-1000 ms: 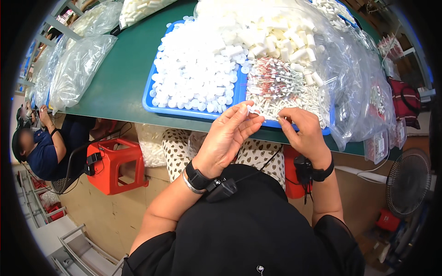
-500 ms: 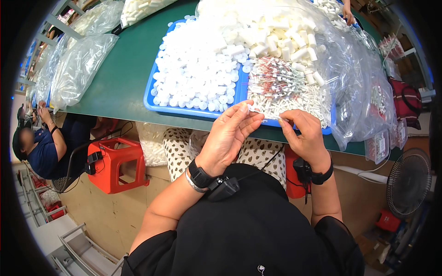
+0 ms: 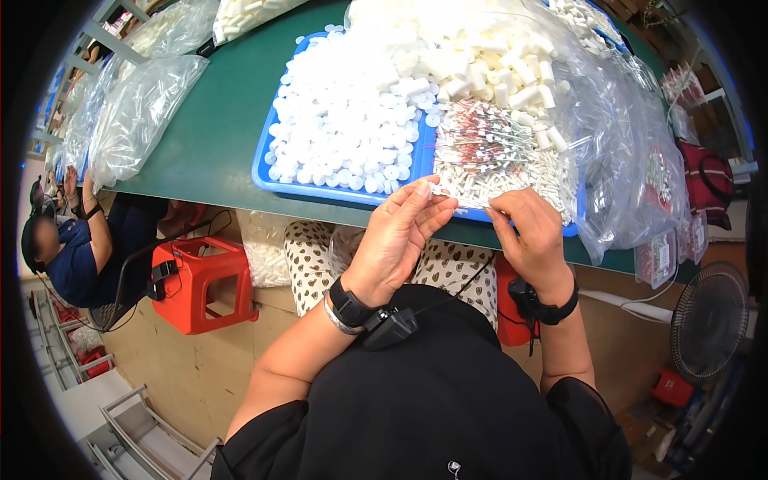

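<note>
Work surface: a green table (image 3: 216, 136), its near edge running across the middle of the head view. On it sits a blue tray (image 3: 268, 178) heaped with small white round caps (image 3: 344, 120); touching its right side, a second load of white cylindrical plugs (image 3: 488, 68) and a bundle of thin wire-leaded parts with red bodies (image 3: 488, 140), partly draped by a clear plastic bag (image 3: 616, 144). Left hand (image 3: 396, 240): raised at the tray's near edge, fingers held together and nearly straight, the tips pinched lightly on a small white piece (image 3: 433, 190) — too small to tell what kind. Right hand (image 3: 532, 236): just beside the left, fingers curled inward with thumb and forefinger closed near the same spot at the tray's rim; whether it grips anything cannot be told. Both wrists carry black bands, the left also a metal bangle. Further items: clear bags of white parts (image 3: 136, 112) along the table's far left; a red plastic stool (image 3: 200, 280) under the table; a spotted fabric (image 3: 312, 260) across the person's lap; a standing fan (image 3: 708, 320) at lower right; a red bag (image 3: 708, 184) at the right edge. Another person in a dark blue top (image 3: 76, 256) sits at the far left — well apart from the tray.
</note>
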Action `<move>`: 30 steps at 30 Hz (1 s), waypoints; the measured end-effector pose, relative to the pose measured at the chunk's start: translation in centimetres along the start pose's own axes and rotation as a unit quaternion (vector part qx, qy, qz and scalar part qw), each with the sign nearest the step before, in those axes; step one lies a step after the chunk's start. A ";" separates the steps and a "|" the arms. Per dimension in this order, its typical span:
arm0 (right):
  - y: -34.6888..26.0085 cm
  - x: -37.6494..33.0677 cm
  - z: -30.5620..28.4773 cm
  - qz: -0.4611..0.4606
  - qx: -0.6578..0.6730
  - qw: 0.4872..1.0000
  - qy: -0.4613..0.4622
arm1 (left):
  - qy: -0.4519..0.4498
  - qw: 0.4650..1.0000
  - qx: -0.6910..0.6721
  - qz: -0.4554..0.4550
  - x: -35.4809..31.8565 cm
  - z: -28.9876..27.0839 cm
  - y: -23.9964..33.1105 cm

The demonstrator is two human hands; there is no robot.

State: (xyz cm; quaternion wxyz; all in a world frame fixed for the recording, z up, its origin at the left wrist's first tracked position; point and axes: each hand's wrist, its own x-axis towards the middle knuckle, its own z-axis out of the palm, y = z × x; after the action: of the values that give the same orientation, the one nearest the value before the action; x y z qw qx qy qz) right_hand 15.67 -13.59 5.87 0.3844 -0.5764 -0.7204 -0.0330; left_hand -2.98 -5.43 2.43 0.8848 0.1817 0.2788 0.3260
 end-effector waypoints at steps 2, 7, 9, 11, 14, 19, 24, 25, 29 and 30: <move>-0.1 0.1 0.0 0.004 -0.001 1.000 0.002 | -0.001 1.000 -0.001 0.001 -0.1 -0.1 0.1; -0.3 0.1 0.4 0.013 0.022 1.000 -0.018 | -0.011 1.000 0.004 -0.008 -0.3 -0.1 0.0; -0.5 0.0 0.8 0.041 0.051 0.997 -0.026 | -0.033 0.999 0.021 -0.017 -0.4 0.1 -0.2; -0.8 -0.4 1.3 0.097 0.103 0.989 -0.041 | -0.058 0.997 0.049 -0.030 -0.8 0.7 -0.5; -1.7 -0.1 0.9 0.410 0.377 0.820 -0.132 | -0.074 0.988 0.135 0.006 -0.8 0.4 -1.0; -1.7 0.0 0.6 0.432 0.429 0.767 -0.202 | -0.065 0.973 0.217 0.035 -1.3 0.6 -0.5; 5.5 1.8 -2.0 0.176 -0.183 0.967 0.017 | -0.032 0.992 0.121 0.017 -0.9 -0.1 -0.6; 7.5 2.0 -2.7 0.163 -0.254 0.953 0.017 | -0.029 0.993 0.112 -0.001 -0.8 -0.2 -0.6; 11.5 2.1 -3.2 0.186 -0.389 0.900 -0.061 | -0.032 0.994 0.100 -0.022 -0.8 -0.2 -0.6; 11.7 2.0 -3.2 0.193 -0.396 0.894 -0.081 | -0.033 0.994 0.099 -0.026 -0.8 -0.2 -0.6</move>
State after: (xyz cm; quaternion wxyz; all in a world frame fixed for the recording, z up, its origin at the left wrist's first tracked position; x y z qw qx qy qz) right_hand 27.25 -9.67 4.73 0.0635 -0.8095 -0.5506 -0.1939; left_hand -3.30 -6.39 2.28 0.8793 0.2715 0.2852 0.2680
